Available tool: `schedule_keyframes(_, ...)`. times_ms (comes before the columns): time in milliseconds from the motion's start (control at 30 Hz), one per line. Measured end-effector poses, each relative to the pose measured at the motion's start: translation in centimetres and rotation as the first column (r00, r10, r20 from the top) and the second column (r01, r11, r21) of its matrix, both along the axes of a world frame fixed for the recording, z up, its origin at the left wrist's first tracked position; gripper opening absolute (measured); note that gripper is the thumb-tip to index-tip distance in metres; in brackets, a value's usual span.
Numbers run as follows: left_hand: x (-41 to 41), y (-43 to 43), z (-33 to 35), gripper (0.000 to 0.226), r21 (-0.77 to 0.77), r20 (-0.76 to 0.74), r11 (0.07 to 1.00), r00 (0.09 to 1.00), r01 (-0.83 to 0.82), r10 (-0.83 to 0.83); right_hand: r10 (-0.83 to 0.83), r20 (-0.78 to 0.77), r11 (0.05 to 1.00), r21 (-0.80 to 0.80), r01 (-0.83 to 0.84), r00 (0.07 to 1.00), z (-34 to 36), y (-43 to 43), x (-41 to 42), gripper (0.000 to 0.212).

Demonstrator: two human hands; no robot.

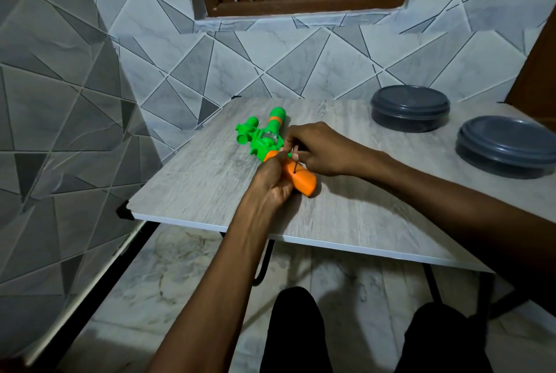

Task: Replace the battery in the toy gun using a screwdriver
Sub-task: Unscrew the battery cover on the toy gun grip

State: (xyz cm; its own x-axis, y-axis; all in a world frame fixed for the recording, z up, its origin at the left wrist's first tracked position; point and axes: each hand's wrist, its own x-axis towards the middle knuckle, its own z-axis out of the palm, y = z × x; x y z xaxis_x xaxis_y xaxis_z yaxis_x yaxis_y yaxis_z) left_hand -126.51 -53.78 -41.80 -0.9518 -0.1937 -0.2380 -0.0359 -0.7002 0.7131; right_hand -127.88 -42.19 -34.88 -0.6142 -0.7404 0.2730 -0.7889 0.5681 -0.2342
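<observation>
A green and orange toy gun (264, 137) lies on the grey wood-look table (192, 180), barrel pointing away from me. My left hand (272, 181) grips its orange handle (304, 181) from the left side. My right hand (316, 148) pinches a thin dark screwdriver (296, 162), whose shaft stands nearly upright with its tip on a spot on the orange handle. The screwdriver's upper part is hidden inside my fingers.
Two dark grey lidded round containers stand on the table at the right, one at the back (409, 112) and one nearer (508, 146). A tiled wall rises behind and to the left. The table's front edge (301, 238) runs just below my forearms; my legs are under it.
</observation>
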Motion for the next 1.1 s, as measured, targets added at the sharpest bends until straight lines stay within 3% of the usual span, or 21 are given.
schedule_keyframes(67, 0.5, 0.2, 0.3, 0.031, -0.005, -0.013, 1.0, 1.0, 0.017, -0.017, -0.029, 0.022, 0.997, 0.075, 0.027, 0.999, -0.7, -0.3, 0.3, 0.021)
schedule_keyframes(133, 0.8, 0.4, 0.6, 0.03, 0.009, -0.011, 1.0, 1.0, 0.02, -0.02, -0.078, -0.077, 0.99, 0.112, 0.086, 0.994, -1.3, -0.2, 0.7, 0.025)
schedule_keyframes(200, 0.7, 0.4, 0.6, 0.028, 0.073, 0.0, 0.997, 1.0, 0.014, -0.014, -0.123, -0.206, 0.988, 0.062, 0.138, 0.971, -1.4, 0.0, 1.0, 0.02)
schedule_keyframes(300, 0.5, 0.3, 0.4, 0.026, 0.089, 0.017, 0.996, 1.0, 0.007, -0.008, -0.131, -0.226, 0.989, 0.04, 0.143, 0.965, -1.6, 0.1, 1.3, 0.017)
schedule_keyframes(433, 0.1, 0.0, 0.0, 0.022, 0.079, 0.027, 0.997, 1.0, 0.006, -0.008, -0.099, -0.19, 0.995, -0.014, 0.098, 0.977, -2.3, 0.3, 1.1, 0.025)
schedule_keyframes(600, -0.8, -0.4, -0.6, 0.017, 0.101, 0.04, 0.994, 0.999, -0.034, 0.03, -0.124, 0.035, 0.905, -0.405, 0.128, 0.992, -1.7, 0.9, 0.1, 0.048)
schedule_keyframes(667, -0.9, -0.4, -0.6, 0.016, 0.097, 0.033, 0.994, 0.999, -0.042, 0.039, -0.124, 0.11, 0.86, -0.484, 0.162, 0.986, -1.4, 1.2, -0.2, 0.044)
schedule_keyframes(800, -1.2, -0.7, -1.2, 0.011, 0.08, 0.053, 0.996, 0.998, -0.037, 0.032, -0.034, 0.25, 0.82, -0.547, 0.17, 0.968, -1.2, 1.2, 0.2, 0.009)
schedule_keyframes(900, -1.7, -0.8, -1.6, 0.012, 0.114, 0.051, 0.992, 0.998, -0.045, 0.04, -0.045, 0.273, 0.822, -0.536, 0.191, 0.961, -1.0, 1.0, 0.7, 0.018)
schedule_keyframes(1100, -2.0, -1.0, -1.9, 0.019, 0.139, 0.032, 0.989, 0.999, -0.045, 0.041, -0.079, 0.166, 0.845, -0.512, 0.155, 0.983, -1.1, 0.9, 1.1, 0.016)
